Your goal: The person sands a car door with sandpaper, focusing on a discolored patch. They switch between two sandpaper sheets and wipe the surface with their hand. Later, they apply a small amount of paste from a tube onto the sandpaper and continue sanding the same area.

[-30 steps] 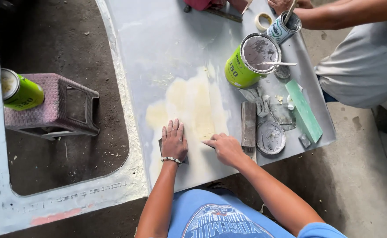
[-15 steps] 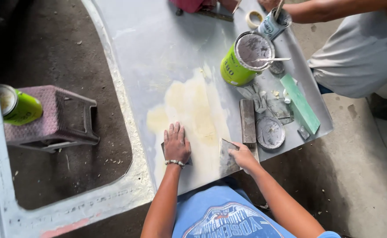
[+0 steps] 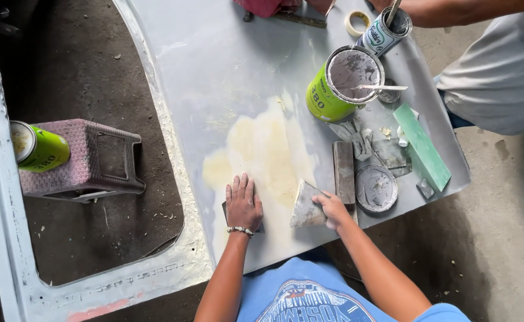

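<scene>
- In the head view, the only one we have, our left hand (image 3: 243, 203) lies flat at lower centre of the frame on the grey metal panel (image 3: 226, 65), fingers together and stretched out, pressing a dark pad of which only the edges show beneath the palm.
- Our right hand (image 3: 332, 210), just right of it, has its fingers clamped on the corner of a flat spreader blade (image 3: 305, 206), which rests tilted on the panel at the lower edge of the pale yellow filler patch (image 3: 262, 149).
- We judge the blade thin, light and stiff, likely slick where it is smeared; the corner away from the working edge looks the sound place to hold it.
- To the right of the blade lie a long dark block (image 3: 343, 170), a round lid (image 3: 376, 188) with grey paste, and a green sanding block (image 3: 422, 146).
- Toward upper right stands an open green can (image 3: 339, 89) with a stick across its rim; beyond it are a smaller tin (image 3: 384, 33) and a roll of tape (image 3: 356, 22), near another person's arm (image 3: 453, 11).
- At left, a second green can (image 3: 35, 148) sits on a plastic stool (image 3: 89, 158).
</scene>
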